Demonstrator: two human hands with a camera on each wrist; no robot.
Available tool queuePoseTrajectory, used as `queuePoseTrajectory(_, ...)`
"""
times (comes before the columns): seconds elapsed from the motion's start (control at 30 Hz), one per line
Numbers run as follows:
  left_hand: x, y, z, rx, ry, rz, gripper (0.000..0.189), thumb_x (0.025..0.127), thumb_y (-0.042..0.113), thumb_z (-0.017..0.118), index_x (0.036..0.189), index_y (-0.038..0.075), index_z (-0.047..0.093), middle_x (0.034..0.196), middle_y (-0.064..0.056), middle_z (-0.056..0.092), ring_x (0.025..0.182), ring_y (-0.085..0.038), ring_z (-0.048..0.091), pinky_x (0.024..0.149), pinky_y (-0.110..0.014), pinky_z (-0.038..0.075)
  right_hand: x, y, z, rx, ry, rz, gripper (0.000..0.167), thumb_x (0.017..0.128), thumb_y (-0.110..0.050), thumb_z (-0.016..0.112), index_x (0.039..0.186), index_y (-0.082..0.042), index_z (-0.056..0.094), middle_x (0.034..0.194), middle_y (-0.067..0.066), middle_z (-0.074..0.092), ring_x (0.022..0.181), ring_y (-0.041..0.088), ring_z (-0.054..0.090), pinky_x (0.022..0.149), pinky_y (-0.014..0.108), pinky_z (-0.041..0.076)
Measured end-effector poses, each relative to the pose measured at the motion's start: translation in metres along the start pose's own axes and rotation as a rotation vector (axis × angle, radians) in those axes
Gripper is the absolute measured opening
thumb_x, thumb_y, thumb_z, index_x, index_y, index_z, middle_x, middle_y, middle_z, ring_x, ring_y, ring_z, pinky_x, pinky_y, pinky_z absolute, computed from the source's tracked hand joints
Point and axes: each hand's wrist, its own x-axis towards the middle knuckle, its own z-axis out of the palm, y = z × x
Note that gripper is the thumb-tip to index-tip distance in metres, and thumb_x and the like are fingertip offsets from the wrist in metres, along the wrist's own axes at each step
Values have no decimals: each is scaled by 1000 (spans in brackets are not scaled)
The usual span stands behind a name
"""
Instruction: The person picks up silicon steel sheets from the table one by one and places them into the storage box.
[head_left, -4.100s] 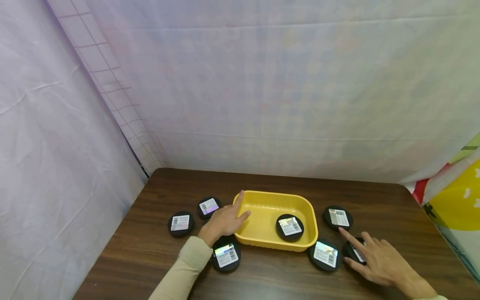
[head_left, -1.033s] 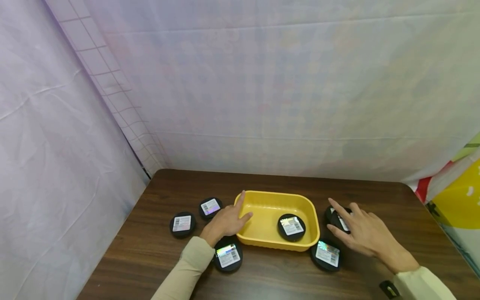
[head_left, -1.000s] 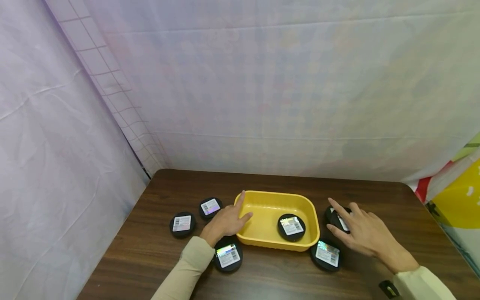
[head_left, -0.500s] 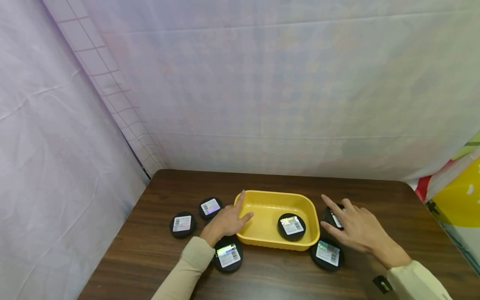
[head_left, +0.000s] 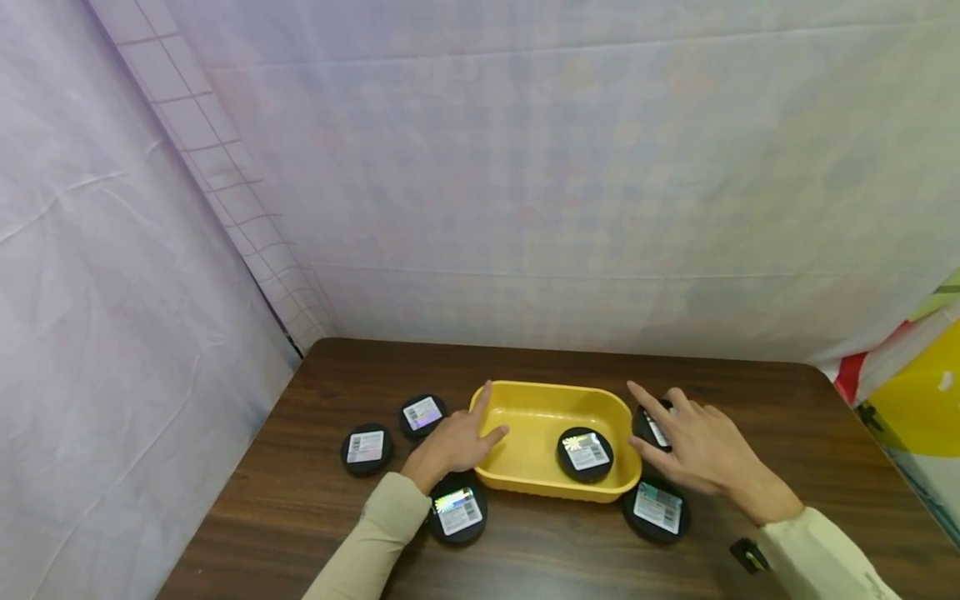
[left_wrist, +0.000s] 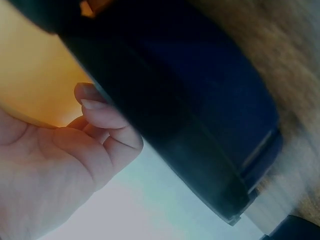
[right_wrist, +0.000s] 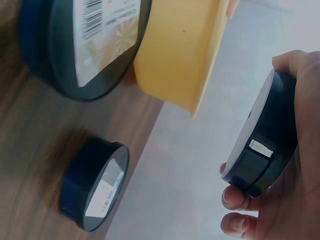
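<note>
Right hand (head_left: 701,446) pinches a black tin (right_wrist: 280,132) between thumb and fingers, just right of the yellow tray (head_left: 517,433)! Looks like the carrying step; the next move calls for clearing the tray's rim. Left hand (head_left: 453,442) lies across the left rim, index finger and thumb spread; whether it grips, I can't tell. From the head, knuckles hide much of that tin; a blurred dark shape (left_wrist: 170,100) fills the left wrist view.

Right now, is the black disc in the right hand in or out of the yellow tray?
Out: the right wrist view shows the right hand gripping the black disc clear of the yellow tray.
</note>
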Motion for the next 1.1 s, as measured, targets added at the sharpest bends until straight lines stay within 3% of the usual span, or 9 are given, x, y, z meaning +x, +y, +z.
queuePoseTrajectory(1.1,-1,1,0,1,8,-9,81,100,56,44,161,20,5,126,-26,62,92,-24,62,85,-42,50,32,-23,4,30,-10,-38,75,93,-59,57,153,-19,38,106,17,56,62,16,51,62,40,46)
